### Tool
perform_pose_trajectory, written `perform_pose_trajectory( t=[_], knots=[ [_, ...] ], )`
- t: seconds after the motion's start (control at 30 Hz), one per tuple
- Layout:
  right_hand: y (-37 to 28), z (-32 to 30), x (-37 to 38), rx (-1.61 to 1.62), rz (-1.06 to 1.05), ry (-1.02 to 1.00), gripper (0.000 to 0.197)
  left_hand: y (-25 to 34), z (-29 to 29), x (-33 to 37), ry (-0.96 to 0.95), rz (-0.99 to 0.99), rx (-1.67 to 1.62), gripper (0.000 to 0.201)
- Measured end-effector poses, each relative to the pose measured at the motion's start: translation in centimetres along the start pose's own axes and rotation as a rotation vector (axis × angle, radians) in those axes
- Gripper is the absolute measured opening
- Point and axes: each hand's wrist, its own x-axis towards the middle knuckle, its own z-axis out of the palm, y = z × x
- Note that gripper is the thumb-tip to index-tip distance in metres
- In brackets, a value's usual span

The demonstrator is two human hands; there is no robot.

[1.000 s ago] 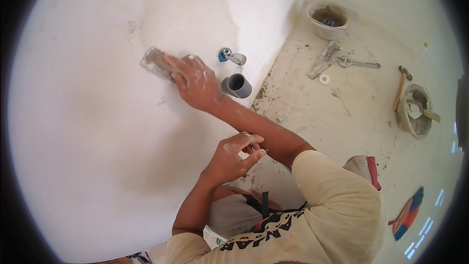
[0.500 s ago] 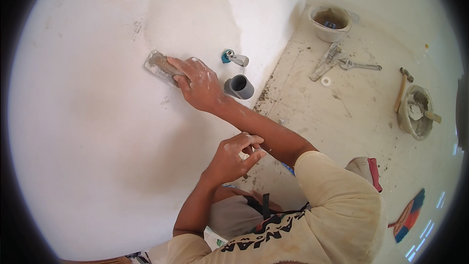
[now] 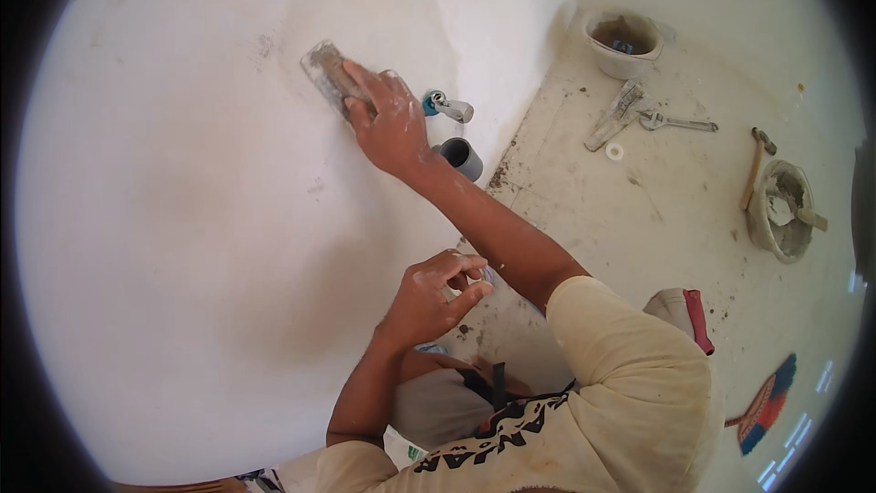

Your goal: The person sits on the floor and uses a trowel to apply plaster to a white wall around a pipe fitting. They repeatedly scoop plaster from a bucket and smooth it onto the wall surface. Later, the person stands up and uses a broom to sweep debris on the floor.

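My right hand [image 3: 391, 126] grips a plaster-smeared rectangular trowel [image 3: 327, 73], its flat face against the white wall [image 3: 201, 201]. White dust coats the fingers, which hide part of the handle. Close to the right of that hand, a metal tap [image 3: 452, 109] with a teal collar sticks out of the wall. Below the tap is a grey pipe end [image 3: 463, 159], partly behind my right wrist. Nearer my body, my left hand [image 3: 436, 290] hovers beside my right forearm. Its fingers are loosely curled, with a gap between thumb and forefinger and no tool visible in it.
On the floor to the right lie putty knives [image 3: 616, 116], an adjustable wrench [image 3: 677, 122], a white ring-shaped roll [image 3: 614, 152] and a hammer [image 3: 757, 164]. A bucket [image 3: 624, 41] stands in the far corner, a mortar basin [image 3: 782, 210] farther right. A broom head [image 3: 765, 404] is at lower right.
My right hand has slid the trowel up and to the right along the wall, closer to the tap. My left hand stays almost in place. The view has shifted slightly.
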Motion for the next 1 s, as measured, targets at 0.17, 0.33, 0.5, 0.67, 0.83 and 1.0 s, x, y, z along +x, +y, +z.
perform_pose_trajectory(
  t=[0.17,0.33,0.5,0.67,0.83,1.0],
  knots=[
    [-0.4,0.2,-2.7,0.092,-0.118,-0.059,0.044,-0.1,0.0,0.5,-0.001,0.019,-0.012,0.028],
    [1.8,-0.8,0.2,-0.041,-0.022,0.101,0.049,0.0,0.2,0.4,-0.015,0.002,-0.031,0.027],
    [2.8,0.0,0.8,-0.122,-0.018,0.079,0.051,-0.6,-0.2,0.2,-0.041,-0.043,0.009,0.03],
    [5.1,-0.6,4.7,-0.198,-0.055,0.183,0.049,-1.0,-0.1,0.1,-0.038,-0.039,0.005,0.029],
    [8.2,-4.1,8.5,-0.257,0.13,0.266,0.046,-0.9,0.4,1.0,-0.043,-0.02,0.038,0.028],
    [7.0,-4.9,7.7,0.136,0.194,0.098,0.047,-1.0,0.4,1.3,-0.048,-0.014,0.056,0.029]
  ],
)
